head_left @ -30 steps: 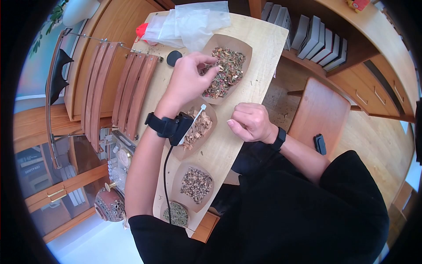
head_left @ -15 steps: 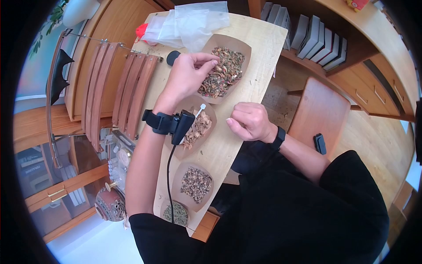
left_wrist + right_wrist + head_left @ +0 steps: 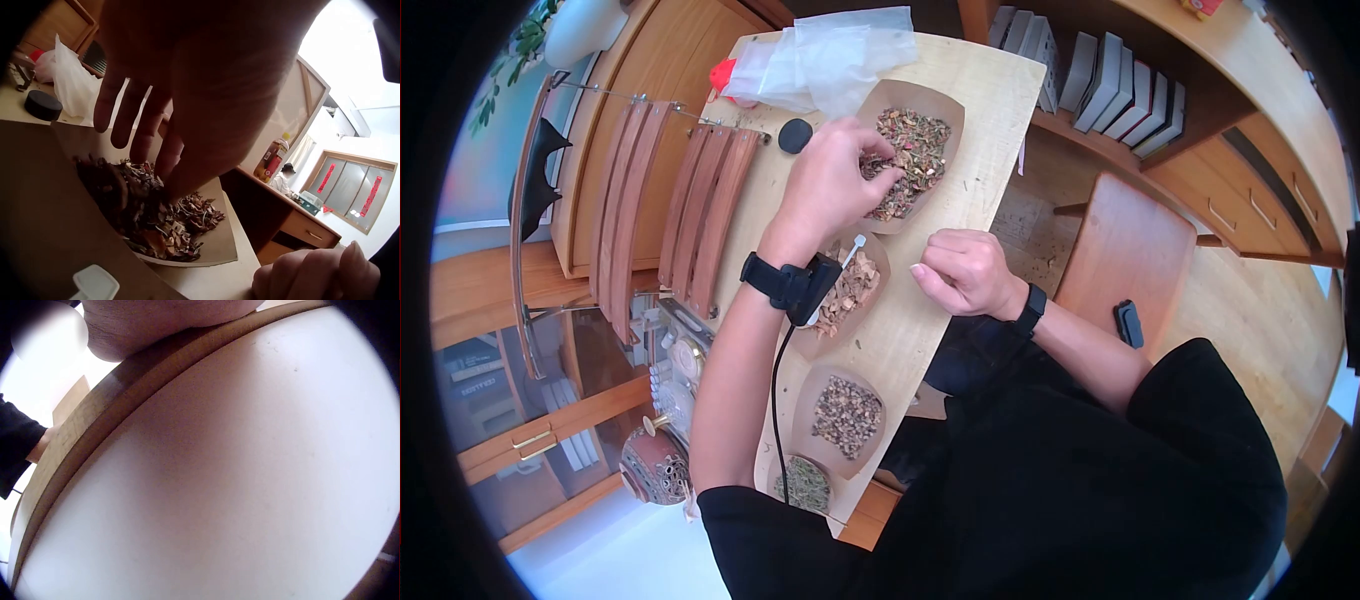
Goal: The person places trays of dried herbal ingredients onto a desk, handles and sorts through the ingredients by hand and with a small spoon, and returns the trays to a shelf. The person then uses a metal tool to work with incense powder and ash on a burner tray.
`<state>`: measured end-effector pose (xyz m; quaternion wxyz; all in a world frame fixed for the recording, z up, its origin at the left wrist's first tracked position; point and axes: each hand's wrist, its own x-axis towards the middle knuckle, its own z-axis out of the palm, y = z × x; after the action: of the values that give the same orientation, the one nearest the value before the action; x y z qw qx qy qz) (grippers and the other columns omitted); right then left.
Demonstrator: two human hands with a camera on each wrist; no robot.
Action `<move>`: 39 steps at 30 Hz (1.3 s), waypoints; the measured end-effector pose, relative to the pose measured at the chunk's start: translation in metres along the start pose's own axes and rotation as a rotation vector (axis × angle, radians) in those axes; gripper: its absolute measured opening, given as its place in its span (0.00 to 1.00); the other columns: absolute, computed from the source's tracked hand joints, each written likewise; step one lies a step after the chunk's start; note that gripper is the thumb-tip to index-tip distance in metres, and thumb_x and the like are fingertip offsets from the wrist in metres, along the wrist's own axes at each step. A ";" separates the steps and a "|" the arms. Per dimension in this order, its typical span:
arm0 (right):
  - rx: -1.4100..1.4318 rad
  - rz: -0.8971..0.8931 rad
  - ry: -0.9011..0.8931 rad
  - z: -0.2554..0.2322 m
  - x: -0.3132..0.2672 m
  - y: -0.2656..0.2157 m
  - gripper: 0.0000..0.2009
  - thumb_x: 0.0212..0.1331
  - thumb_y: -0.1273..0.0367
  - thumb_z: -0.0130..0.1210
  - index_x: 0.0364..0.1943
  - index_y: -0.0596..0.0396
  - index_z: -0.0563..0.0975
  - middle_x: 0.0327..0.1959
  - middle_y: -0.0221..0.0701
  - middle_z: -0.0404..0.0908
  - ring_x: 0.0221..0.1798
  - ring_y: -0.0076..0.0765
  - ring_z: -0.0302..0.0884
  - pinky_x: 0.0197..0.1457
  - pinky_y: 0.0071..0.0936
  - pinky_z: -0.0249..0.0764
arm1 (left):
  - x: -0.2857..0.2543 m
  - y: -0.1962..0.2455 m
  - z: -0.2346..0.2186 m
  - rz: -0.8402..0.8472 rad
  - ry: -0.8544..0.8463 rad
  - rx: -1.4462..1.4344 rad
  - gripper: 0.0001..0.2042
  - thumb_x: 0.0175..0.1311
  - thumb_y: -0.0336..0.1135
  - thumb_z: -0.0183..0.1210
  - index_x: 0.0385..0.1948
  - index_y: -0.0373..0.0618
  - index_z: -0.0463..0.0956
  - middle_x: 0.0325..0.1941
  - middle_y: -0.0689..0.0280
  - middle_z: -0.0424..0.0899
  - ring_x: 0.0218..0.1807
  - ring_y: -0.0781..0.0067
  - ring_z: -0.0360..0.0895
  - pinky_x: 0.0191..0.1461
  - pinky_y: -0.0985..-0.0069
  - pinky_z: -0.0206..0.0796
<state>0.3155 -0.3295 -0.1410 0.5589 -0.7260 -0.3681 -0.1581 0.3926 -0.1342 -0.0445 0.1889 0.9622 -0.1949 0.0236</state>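
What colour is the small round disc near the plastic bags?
The disc is black; it shows best in the left wrist view.

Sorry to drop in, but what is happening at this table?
A person has their left hand over the largest paper tray, fingertips down at a dried herb mix; whether they pinch any is unclear. The right hand is curled at the edge of the table. Three smaller portions of dried material sit nearer the body.

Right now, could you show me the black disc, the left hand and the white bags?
Black disc (image 3: 795,136): head view, top face.
Left hand (image 3: 830,178): head view, back of hand.
White bags (image 3: 832,62): head view, middle folds.
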 end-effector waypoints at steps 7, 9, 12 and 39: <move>-0.011 0.003 -0.008 0.000 0.000 0.000 0.17 0.59 0.70 0.62 0.16 0.53 0.68 0.17 0.34 0.65 0.20 0.43 0.69 0.23 0.40 0.67 | -0.001 -0.003 0.004 0.017 0.019 -0.036 0.08 0.53 0.29 0.70 0.34 0.39 0.87 0.35 0.56 0.84 0.39 0.55 0.82 0.46 0.65 0.75; -0.005 0.001 -0.010 0.000 0.001 0.001 0.17 0.59 0.70 0.62 0.16 0.53 0.68 0.17 0.33 0.64 0.20 0.43 0.69 0.23 0.40 0.67 | -0.002 -0.004 0.004 -0.016 0.076 -0.009 0.07 0.53 0.30 0.69 0.32 0.40 0.86 0.36 0.57 0.83 0.42 0.54 0.81 0.50 0.63 0.74; 0.000 0.003 -0.014 0.000 0.001 0.000 0.17 0.59 0.70 0.62 0.16 0.53 0.68 0.17 0.33 0.64 0.20 0.43 0.69 0.23 0.40 0.67 | -0.003 0.000 0.000 0.055 0.118 0.018 0.05 0.53 0.31 0.69 0.30 0.42 0.86 0.39 0.58 0.82 0.47 0.53 0.79 0.54 0.61 0.72; 0.016 0.000 -0.029 0.001 0.000 0.003 0.17 0.60 0.70 0.61 0.16 0.54 0.68 0.17 0.34 0.64 0.20 0.44 0.69 0.24 0.41 0.67 | -0.004 0.003 -0.008 -0.174 -0.059 -0.129 0.10 0.69 0.33 0.57 0.36 0.39 0.86 0.45 0.51 0.84 0.55 0.47 0.79 0.62 0.58 0.69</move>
<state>0.3173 -0.3291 -0.1433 0.5594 -0.7238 -0.3774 -0.1444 0.3885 -0.1323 -0.0371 0.2459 0.9616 -0.1173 -0.0337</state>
